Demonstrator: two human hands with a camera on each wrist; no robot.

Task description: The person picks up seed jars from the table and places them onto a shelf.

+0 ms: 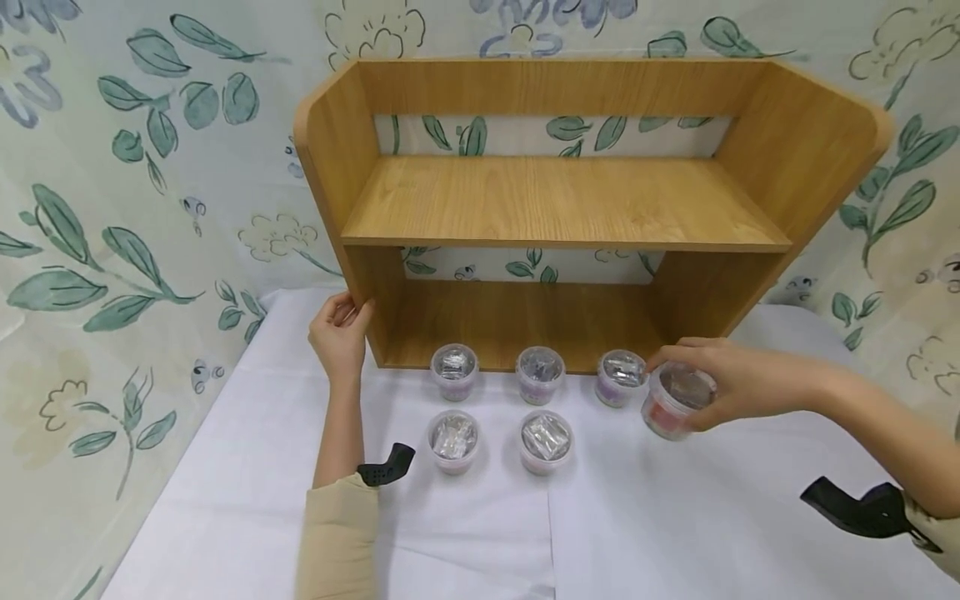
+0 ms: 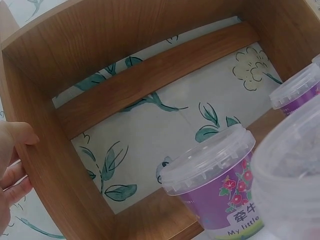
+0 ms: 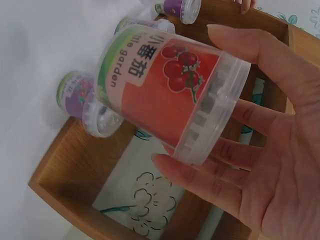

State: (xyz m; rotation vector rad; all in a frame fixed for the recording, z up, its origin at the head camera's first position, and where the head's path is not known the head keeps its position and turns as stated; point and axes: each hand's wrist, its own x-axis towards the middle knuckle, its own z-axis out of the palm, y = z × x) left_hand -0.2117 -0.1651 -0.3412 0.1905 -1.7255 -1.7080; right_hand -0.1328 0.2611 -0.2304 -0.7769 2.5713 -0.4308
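My right hand [image 1: 750, 375] holds a clear-lidded plastic cup [image 1: 665, 417] between thumb and fingers, right of the other cups. In the right wrist view this cup [image 3: 165, 85] is tilted, with a red label showing tomatoes. My left hand [image 1: 339, 333] grips the left side panel of a wooden two-tier shelf [image 1: 570, 200], low on its front edge. The left wrist view shows the thumb inside the panel and the fingers outside. Close to the shelf's front stands a row of three cups, the purple-labelled left one [image 2: 210, 195] among them.
Nearer the front are two more lidded cups, a left one [image 1: 453, 442] and a right one [image 1: 546, 442]. A white cloth [image 1: 225, 500] covers the table. Behind the shelf hangs a floral cloth [image 1: 187, 167]. Each forearm wears a black wrist mount.
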